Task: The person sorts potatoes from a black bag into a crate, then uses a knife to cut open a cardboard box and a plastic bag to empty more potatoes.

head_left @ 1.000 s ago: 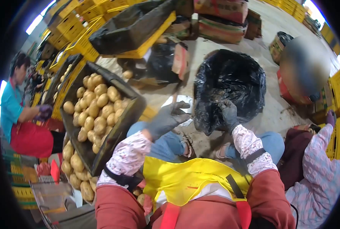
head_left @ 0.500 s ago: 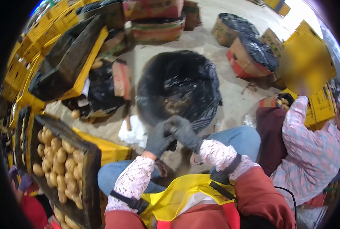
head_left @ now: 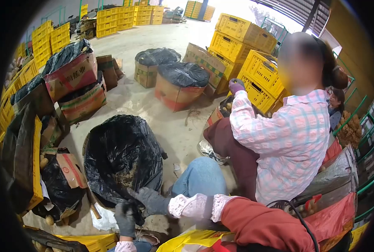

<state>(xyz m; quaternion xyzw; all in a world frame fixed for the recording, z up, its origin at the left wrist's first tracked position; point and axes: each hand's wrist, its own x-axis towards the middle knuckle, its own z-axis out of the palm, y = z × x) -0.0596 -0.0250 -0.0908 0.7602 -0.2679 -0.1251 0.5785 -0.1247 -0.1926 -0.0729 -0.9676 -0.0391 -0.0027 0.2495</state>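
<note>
My left hand (head_left: 125,218), in a dark grey glove, is closed near the front rim of the black-lined carton (head_left: 124,155). A small black thing (head_left: 139,217) shows at its fingers; I cannot tell what it is. My right hand (head_left: 152,201), gloved alike, comes in from the right, its index finger stretched leftward and apart from the thumb, close above the left hand. Black plastic lines the carton, with brownish dirt on its bottom.
A person in a plaid shirt (head_left: 283,143) sits close on my right, beside stacked yellow crates (head_left: 258,80). Plastic-covered cartons (head_left: 180,90) stand ahead. At left are a torn carton (head_left: 71,170) and a dark-lined crate (head_left: 21,155). White paper (head_left: 102,218) lies near my hands.
My view has swung right and up, so the lined carton and my hands appear further left. My right hand's fingers have come apart from the left hand. The crate of potatoes has mostly left view.
</note>
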